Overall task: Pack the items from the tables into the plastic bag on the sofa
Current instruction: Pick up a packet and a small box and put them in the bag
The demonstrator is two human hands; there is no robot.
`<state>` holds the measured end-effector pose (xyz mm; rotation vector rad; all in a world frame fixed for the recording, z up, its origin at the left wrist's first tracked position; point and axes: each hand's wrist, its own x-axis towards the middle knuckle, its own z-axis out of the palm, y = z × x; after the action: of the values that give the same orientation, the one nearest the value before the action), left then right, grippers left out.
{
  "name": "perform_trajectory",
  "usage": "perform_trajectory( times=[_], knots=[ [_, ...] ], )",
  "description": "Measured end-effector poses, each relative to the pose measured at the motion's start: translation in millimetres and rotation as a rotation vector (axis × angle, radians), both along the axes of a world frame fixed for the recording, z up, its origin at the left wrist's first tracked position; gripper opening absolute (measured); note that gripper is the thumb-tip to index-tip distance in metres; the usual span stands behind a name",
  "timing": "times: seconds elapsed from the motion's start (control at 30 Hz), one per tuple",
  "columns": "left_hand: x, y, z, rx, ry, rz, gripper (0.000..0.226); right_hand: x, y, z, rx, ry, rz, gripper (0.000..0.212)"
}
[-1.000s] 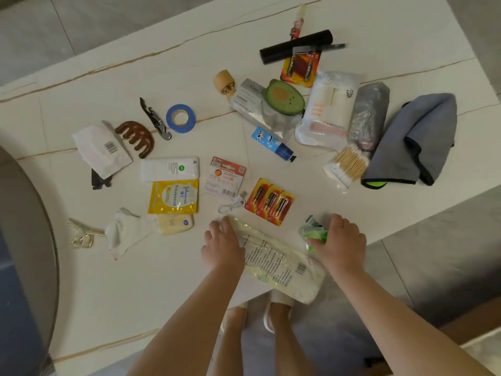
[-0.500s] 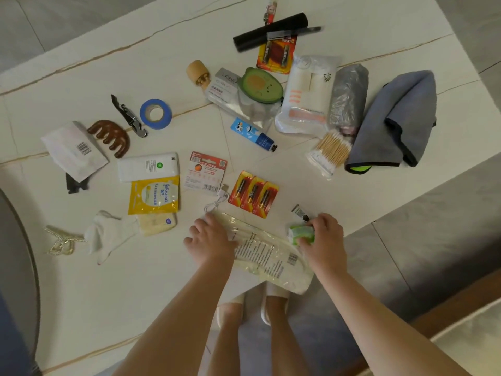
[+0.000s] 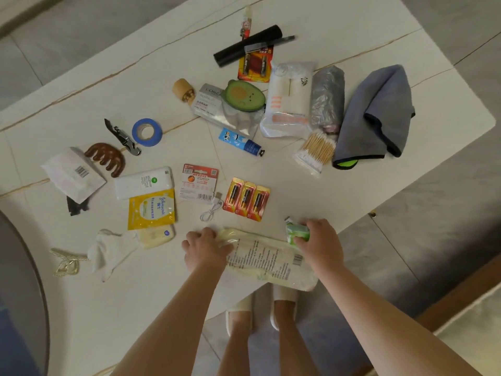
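Note:
A long pale yellow packet in clear wrap lies at the near edge of the white table, one end sticking out past the edge. My left hand grips its left end. My right hand holds a small green packet against the long packet's right end. Just beyond lie a strip of orange batteries and a white USB cable. The plastic bag and the sofa are out of view.
Many items cover the table: a grey cloth, cotton swabs, a blue tape roll, a yellow sachet, a white sock, a brown comb. My slippered feet stand on grey floor below the table edge.
The view has shifted slightly. Both hands stay at the near edge on the long packet, and the right hand has closed tighter round the green packet.

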<state>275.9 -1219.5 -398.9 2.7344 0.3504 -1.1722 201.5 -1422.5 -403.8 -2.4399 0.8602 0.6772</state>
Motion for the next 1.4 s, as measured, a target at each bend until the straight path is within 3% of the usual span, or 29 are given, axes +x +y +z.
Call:
perform_trajectory(
  times=[0.13, 0.3, 0.4, 0.57, 0.77, 0.93, 1.13, 1.4],
  knots=[
    [6.5, -2.6, 12.5, -0.158, 0.042, 0.080, 0.018, -4.4, -5.4, 14.8, 0.074, -0.001, -0.136, 0.028],
    [17.2, -25.6, 48.6, -0.403, 0.076, 0.132, 0.026, -11.1, -14.7, 42.7, 0.158, -0.046, -0.296, 0.024],
    [21.7, -43.6, 73.6, -0.485, 0.060, 0.086, 0.006, -13.3, -20.8, 67.8, 0.239, -0.093, -0.383, 0.021],
    [28.5, -79.7, 118.2, -0.610, 0.081, 0.093, 0.021, -18.4, -40.3, 117.4, 0.288, -0.201, -0.556, 0.021],
    [27.1, -132.6, 170.6, -0.761, 0.193, 0.170, 0.026, -41.7, -79.7, 170.3, 0.206, -0.333, -0.698, 0.028],
    [14.5, -182.3, 202.1, -0.850, 0.336, 0.245, 0.032, -77.9, -116.9, 205.9, 0.135, -0.386, -0.882, 0.029],
    [-30.3, -257.7, 225.7, -0.936, 0.337, 0.239, 0.039, -138.1, -172.1, 233.6, 0.098, -0.441, -1.081, 0.028],
    [-102.9, -361.8, 234.9, -0.945, 0.322, 0.090, 0.024, -212.3, -254.8, 247.6, 0.112, -0.566, -1.304, 0.025]
  ],
)
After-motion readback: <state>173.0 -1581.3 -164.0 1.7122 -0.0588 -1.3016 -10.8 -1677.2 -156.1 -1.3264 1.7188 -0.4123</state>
